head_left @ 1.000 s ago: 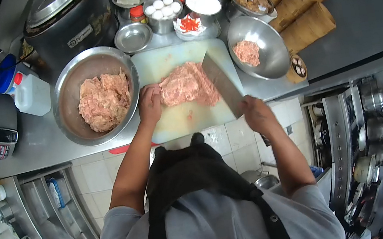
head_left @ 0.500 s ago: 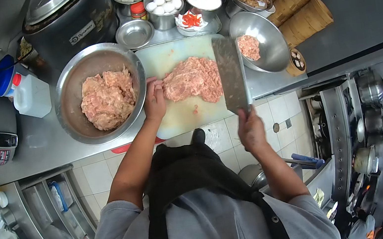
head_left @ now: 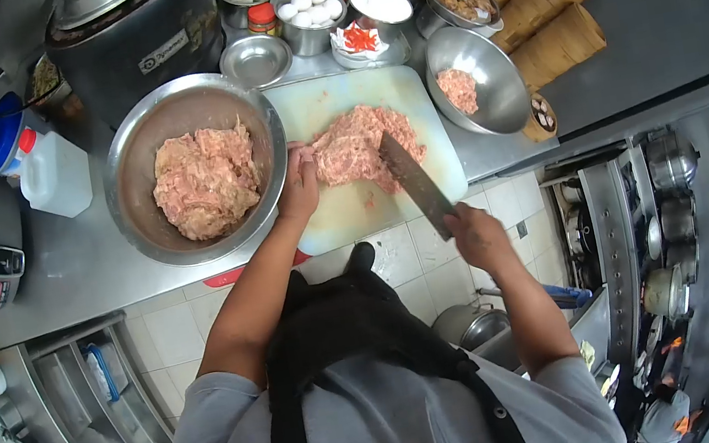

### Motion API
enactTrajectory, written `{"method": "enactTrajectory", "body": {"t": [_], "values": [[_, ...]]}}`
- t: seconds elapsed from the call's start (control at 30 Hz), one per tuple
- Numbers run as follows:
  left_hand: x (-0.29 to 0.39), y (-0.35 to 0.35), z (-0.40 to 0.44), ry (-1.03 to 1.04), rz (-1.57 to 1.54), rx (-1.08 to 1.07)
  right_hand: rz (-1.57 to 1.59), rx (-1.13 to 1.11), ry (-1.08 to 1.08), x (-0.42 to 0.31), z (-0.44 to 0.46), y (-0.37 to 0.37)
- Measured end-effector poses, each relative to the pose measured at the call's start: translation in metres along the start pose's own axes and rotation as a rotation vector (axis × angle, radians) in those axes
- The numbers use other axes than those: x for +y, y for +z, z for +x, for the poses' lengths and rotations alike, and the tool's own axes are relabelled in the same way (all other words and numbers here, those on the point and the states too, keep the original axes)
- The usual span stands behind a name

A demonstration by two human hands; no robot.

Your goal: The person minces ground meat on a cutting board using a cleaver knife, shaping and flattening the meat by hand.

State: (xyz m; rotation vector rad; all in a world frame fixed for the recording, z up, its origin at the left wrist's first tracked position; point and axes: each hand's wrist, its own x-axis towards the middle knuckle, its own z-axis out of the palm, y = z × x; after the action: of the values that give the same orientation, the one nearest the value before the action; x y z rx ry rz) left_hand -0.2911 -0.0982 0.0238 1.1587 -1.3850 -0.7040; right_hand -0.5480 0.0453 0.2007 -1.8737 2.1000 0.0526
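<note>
A mound of ground meat [head_left: 352, 149] lies on the pale cutting board [head_left: 327, 226]. My right hand [head_left: 475, 236] is wrapped round the handle of a wide cleaver [head_left: 418, 183], whose blade stands edge-down at the right part of the mound. At the mound's left edge is my left hand [head_left: 300, 184], its fingertips partly hidden against the meat, so their grip is unclear. Just left of it stands a big steel bowl [head_left: 121, 198] with a large lump of ground meat [head_left: 207, 182]. Right of the board, a smaller steel bowl [head_left: 494, 74] holds a little meat.
Along the back are a pot of eggs [head_left: 310, 13], a shallow steel dish [head_left: 257, 61], a red-lidded jar [head_left: 261, 20] and a dark cooker [head_left: 137, 47]. Bamboo steamers [head_left: 557, 47] stand at the right. A white jug [head_left: 55, 176] is at the left.
The cleaver first turned flat-side up and moved right, then came back left onto the meat with its blade on edge. The big bowl and my left hand appear slightly farther right.
</note>
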Motion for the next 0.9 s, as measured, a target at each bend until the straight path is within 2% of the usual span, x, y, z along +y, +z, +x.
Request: {"method": "enactTrajectory", "body": {"t": [0.07,0.1,0.17,0.2,0.23,0.27,0.3,0.4,0.43,0.53,0.57,0.67,0.73,0.8,0.87,0.9], "values": [[0.0,-0.002,-0.009,-0.004,-0.005,-0.005,0.057,0.077,0.077,-0.022,-0.009,-0.032],[-0.001,-0.002,-0.007,0.024,0.043,-0.002,0.187,0.217,0.046,-0.026,-0.011,-0.034],[-0.002,-0.002,-0.007,0.076,0.139,0.008,0.256,0.366,0.125,-0.016,0.001,0.02],[0.002,-0.004,-0.007,0.006,0.061,-0.012,0.29,0.439,0.164,-0.01,0.005,0.043],[0.008,-0.005,-0.006,-0.062,-0.016,-0.027,0.072,0.209,0.165,-0.006,0.004,0.046],[0.013,-0.006,-0.006,-0.129,-0.092,-0.042,-0.051,-0.002,0.066,0.002,0.004,0.041],[0.014,-0.007,-0.009,-0.118,-0.077,-0.029,-0.039,-0.018,0.052,0.001,0.0,0.029],[0.011,-0.005,-0.013,-0.071,0.011,0.001,0.007,0.012,0.014,-0.021,0.002,-0.03],[0.01,-0.004,-0.01,-0.04,0.063,0.001,0.133,0.119,0.027,-0.033,0.004,-0.041],[0.009,-0.003,-0.006,-0.027,0.074,0.011,0.321,0.396,0.13,-0.037,0.04,0.015],[0.009,-0.003,-0.006,-0.035,0.057,0.014,0.243,0.27,0.157,-0.035,0.046,0.026],[0.003,-0.001,-0.01,-0.152,-0.165,0.011,0.136,-0.101,-0.062,0.003,0.057,0.028],[0.012,-0.005,-0.003,-0.101,-0.094,0.006,0.105,-0.061,-0.054,-0.016,0.048,-0.031],[0.013,-0.003,-0.005,-0.058,-0.039,-0.007,0.228,0.105,-0.046,-0.033,0.041,-0.057],[0.004,-0.001,-0.007,-0.011,0.005,0.008,0.417,0.312,-0.013,-0.037,0.053,-0.033],[0.005,-0.001,-0.009,-0.033,-0.01,-0.001,0.346,0.27,0.017,-0.034,0.058,-0.011]]}}
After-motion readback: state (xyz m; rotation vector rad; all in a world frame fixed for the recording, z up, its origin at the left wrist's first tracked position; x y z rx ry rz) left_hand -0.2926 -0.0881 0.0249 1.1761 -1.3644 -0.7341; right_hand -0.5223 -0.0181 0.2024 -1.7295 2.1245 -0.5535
